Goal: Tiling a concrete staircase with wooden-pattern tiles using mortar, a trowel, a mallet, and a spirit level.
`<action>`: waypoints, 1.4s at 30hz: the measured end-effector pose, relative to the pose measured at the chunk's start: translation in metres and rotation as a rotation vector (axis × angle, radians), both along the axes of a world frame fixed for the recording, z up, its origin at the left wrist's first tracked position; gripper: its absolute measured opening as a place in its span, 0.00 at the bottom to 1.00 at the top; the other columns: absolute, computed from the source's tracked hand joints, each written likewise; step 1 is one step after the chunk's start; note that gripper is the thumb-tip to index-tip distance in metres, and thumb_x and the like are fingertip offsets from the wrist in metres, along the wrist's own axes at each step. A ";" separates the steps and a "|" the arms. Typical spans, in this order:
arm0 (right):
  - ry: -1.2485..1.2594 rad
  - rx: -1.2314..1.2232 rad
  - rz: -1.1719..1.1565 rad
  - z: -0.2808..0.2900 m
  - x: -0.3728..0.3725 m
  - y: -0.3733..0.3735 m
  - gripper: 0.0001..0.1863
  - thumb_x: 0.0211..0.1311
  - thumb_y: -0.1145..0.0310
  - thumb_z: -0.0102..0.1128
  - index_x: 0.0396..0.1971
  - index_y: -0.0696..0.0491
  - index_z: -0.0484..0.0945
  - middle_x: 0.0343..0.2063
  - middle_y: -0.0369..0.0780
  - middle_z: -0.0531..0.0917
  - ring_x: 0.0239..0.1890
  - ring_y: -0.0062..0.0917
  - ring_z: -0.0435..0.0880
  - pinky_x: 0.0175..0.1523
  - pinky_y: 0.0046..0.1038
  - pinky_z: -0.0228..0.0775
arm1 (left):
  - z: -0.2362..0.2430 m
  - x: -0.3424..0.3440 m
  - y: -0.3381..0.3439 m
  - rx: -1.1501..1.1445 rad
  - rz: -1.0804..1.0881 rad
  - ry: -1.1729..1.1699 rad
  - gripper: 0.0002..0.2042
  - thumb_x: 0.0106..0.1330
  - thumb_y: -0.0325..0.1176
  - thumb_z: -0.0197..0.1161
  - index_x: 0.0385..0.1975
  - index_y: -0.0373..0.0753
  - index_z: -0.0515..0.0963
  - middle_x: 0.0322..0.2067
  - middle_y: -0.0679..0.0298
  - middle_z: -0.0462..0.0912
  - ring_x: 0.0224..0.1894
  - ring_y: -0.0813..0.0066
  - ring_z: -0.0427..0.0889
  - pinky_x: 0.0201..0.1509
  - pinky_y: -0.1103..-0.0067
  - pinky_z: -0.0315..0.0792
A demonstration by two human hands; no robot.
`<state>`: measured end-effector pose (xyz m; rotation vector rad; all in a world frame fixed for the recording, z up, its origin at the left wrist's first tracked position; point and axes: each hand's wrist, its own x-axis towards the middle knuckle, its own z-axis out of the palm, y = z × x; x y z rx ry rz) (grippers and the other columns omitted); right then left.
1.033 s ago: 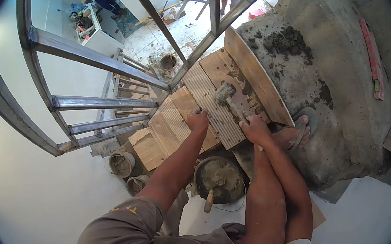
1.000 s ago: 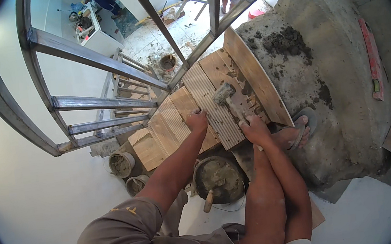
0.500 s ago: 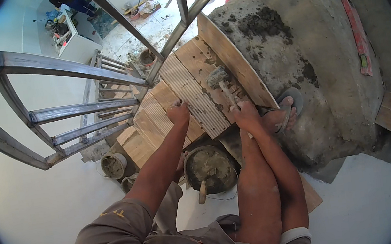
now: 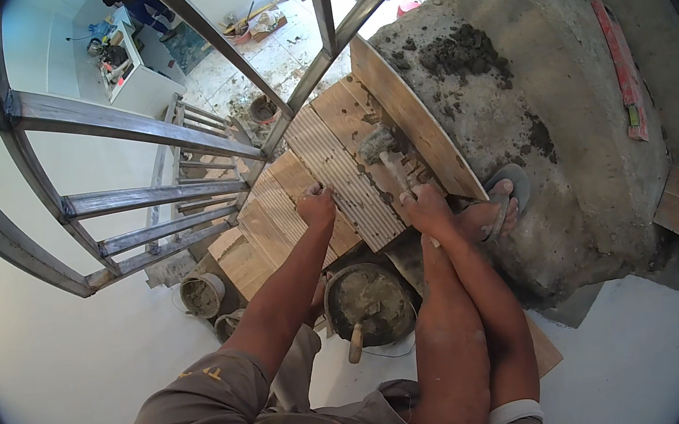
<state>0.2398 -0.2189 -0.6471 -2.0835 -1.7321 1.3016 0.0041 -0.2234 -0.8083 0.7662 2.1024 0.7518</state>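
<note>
My right hand (image 4: 427, 208) grips the pale handle of a mallet (image 4: 378, 144). Its grey, mortar-smeared head is over the wood-look stair tiles, beside an upright tile (image 4: 417, 122). To the left, my left hand (image 4: 317, 205) is closed, at the edge between a ribbed tread strip (image 4: 344, 177) and a wood-look tile (image 4: 293, 175). Whatever its fingers may hold is hidden. Wet mortar spots lie on the tiles. Below them stands a black bucket (image 4: 333, 319) of mortar, with a wooden-handled tool (image 4: 357, 344) leaning in it.
A metal railing (image 4: 151, 197) rises along the left of the steps. Smaller mortar buckets (image 4: 202, 295) stand at lower left. Bare concrete (image 4: 576, 208) on the right carries mortar clumps (image 4: 464, 54) and a red spirit level (image 4: 620, 67). Two other people (image 4: 140, 6) are partly visible beyond the railing.
The view has shifted slightly, so the railing and steps sit a little lower and further right. Both hands keep nearly the same places, with the mallet still in my right hand.
</note>
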 end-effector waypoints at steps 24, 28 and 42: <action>0.046 0.057 -0.044 -0.022 0.007 -0.001 0.21 0.61 0.57 0.52 0.33 0.65 0.78 0.31 0.59 0.80 0.41 0.57 0.79 0.47 0.48 0.70 | -0.003 -0.004 -0.003 0.070 -0.047 0.106 0.18 0.57 0.34 0.71 0.43 0.28 0.81 0.27 0.60 0.85 0.24 0.77 0.81 0.30 0.79 0.74; 0.024 0.074 -0.043 -0.010 0.003 -0.002 0.22 0.62 0.56 0.51 0.34 0.64 0.78 0.32 0.59 0.81 0.41 0.56 0.79 0.46 0.48 0.70 | -0.014 -0.010 -0.001 -0.061 -0.008 -0.001 0.21 0.57 0.40 0.70 0.45 0.31 0.82 0.38 0.53 0.86 0.40 0.64 0.86 0.46 0.74 0.76; 0.053 0.002 -0.045 -0.005 0.000 0.003 0.21 0.61 0.59 0.53 0.35 0.66 0.78 0.33 0.61 0.80 0.42 0.56 0.79 0.47 0.46 0.70 | -0.006 -0.008 -0.002 0.036 -0.030 0.039 0.18 0.58 0.34 0.71 0.44 0.28 0.82 0.25 0.62 0.83 0.22 0.79 0.79 0.26 0.80 0.72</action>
